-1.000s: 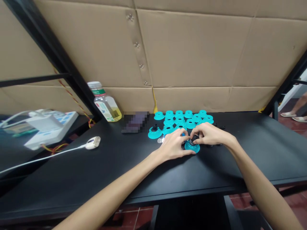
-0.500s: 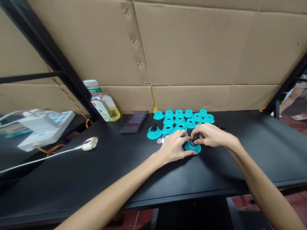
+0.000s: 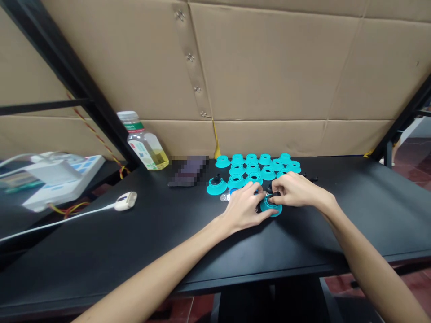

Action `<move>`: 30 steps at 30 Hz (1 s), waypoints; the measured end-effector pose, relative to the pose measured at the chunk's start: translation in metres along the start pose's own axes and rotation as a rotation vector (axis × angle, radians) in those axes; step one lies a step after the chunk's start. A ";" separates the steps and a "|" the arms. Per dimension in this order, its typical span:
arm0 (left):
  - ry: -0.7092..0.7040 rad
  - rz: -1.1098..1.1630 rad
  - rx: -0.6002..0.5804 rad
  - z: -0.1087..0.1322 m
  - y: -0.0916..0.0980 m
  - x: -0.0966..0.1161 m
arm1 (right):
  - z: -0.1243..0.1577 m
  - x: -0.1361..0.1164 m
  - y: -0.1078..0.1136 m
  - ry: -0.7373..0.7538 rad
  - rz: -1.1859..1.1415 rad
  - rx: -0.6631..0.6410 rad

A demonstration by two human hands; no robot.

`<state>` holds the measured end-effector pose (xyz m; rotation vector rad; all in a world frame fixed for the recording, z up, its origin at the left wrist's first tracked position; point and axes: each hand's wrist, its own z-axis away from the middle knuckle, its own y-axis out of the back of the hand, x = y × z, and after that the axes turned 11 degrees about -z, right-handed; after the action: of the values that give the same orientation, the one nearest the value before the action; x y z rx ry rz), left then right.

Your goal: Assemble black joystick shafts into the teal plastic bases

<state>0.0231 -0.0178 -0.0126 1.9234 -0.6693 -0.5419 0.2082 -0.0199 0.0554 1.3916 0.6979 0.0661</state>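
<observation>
Together, left hand (image 3: 244, 208) and right hand (image 3: 296, 189) curl over a teal base (image 3: 275, 212), right grip pinching a black stem (image 3: 274, 194)

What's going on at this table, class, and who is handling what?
A person is working with two bare hands at a black table. The left hand and right hand meet over a turquoise flanged plastic part with a dark stem at its centre. Similar turquoise parts stand grouped just behind the hands, and another has a black stem fitted. A plastic bottle with yellow liquid stands further left.
</observation>
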 end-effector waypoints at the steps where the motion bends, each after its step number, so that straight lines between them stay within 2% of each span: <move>1: 0.002 -0.002 -0.001 0.000 0.000 0.000 | -0.001 0.001 -0.001 0.008 0.001 -0.001; 7: 0.018 -0.014 -0.022 -0.001 0.002 0.004 | -0.003 0.001 -0.006 0.034 0.012 0.021; 13: 0.017 -0.019 0.012 0.000 -0.002 0.003 | -0.004 -0.001 -0.010 0.021 0.047 0.058; 30: 0.032 0.019 0.021 0.000 -0.003 0.000 | -0.007 0.002 -0.014 0.016 0.015 0.068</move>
<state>0.0238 -0.0162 -0.0155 1.9401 -0.6742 -0.4931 0.2012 -0.0165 0.0415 1.4632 0.7085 0.0655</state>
